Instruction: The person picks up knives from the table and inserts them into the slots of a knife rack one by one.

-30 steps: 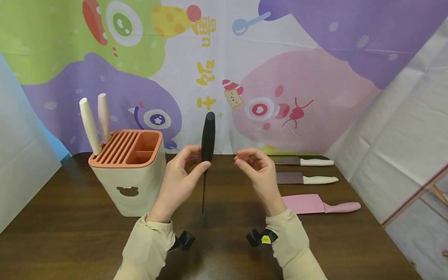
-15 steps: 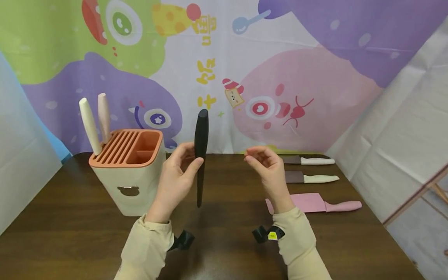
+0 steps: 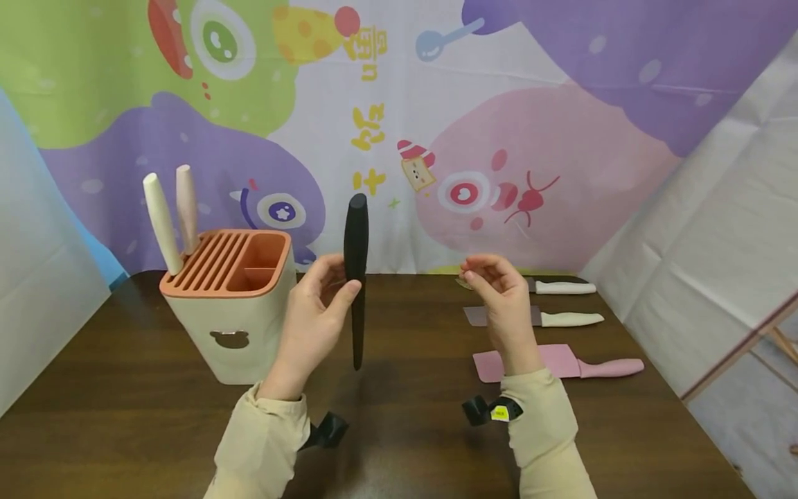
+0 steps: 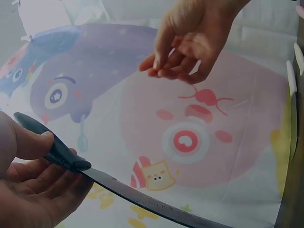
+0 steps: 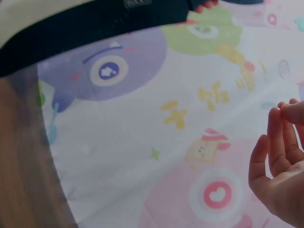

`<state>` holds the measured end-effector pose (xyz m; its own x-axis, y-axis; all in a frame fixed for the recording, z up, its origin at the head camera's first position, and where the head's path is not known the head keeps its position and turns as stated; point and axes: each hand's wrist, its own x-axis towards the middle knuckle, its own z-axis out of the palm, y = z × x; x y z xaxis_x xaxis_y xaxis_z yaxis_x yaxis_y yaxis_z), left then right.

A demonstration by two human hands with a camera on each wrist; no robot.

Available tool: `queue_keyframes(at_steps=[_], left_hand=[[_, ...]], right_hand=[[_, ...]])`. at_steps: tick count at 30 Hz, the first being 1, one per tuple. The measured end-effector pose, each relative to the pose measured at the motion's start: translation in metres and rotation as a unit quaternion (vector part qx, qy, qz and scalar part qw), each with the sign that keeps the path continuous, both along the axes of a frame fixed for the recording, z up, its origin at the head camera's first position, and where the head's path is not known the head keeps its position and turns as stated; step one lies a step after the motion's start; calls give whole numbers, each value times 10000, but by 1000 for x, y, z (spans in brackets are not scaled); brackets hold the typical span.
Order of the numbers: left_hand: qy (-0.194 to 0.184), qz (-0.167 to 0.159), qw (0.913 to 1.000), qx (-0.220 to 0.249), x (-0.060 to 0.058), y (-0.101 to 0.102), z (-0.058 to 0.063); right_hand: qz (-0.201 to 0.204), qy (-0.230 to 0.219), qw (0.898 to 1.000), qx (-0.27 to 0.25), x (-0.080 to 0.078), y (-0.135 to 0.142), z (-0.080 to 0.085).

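Between thumb and fingers, my left hand (image 3: pixel 312 315) pinches a black-handled knife (image 3: pixel 356 239) by its handle. The knife stands nearly upright over the table, handle up and blade down. In the left wrist view its long blade (image 4: pixel 137 197) runs to the lower right; across the top of the right wrist view the dark blade (image 5: pixel 95 40) shows large. My right hand (image 3: pixel 508 298) hovers apart from it, fingers loosely curled and holding nothing, in front of the knives on the right. To the left of my left hand stands a cream knife block (image 3: pixel 249 353) with an orange slotted top.
Two knives, one cream-handled (image 3: pixel 162 225) and one pale pink-handled (image 3: pixel 186 211), stand in the block's left slots. On the table's right lie a pink cleaver (image 3: pixel 607 367), a cream-handled knife (image 3: pixel 570 319) and a white-handled knife (image 3: pixel 564 287). A cartoon curtain (image 3: pixel 399 235) hangs behind.
My right hand has moved right, away from the knife. My left hand has shifted slightly left and turned the knife, so more of its blade's side shows.
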<state>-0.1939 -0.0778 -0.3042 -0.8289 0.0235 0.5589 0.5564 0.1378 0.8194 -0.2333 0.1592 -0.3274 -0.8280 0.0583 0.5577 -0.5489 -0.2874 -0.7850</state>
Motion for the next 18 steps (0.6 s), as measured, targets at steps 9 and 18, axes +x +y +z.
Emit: queue_keyframes(at_steps=[9, 18], left_hand=[[178, -24, 9992, 350, 1, -7, 1], [333, -123, 9983, 471, 4, -8, 6]], right_hand=[[-313, -199, 9993, -59, -1, 11, -1], [-413, -303, 9986, 106, -1, 9, -1]])
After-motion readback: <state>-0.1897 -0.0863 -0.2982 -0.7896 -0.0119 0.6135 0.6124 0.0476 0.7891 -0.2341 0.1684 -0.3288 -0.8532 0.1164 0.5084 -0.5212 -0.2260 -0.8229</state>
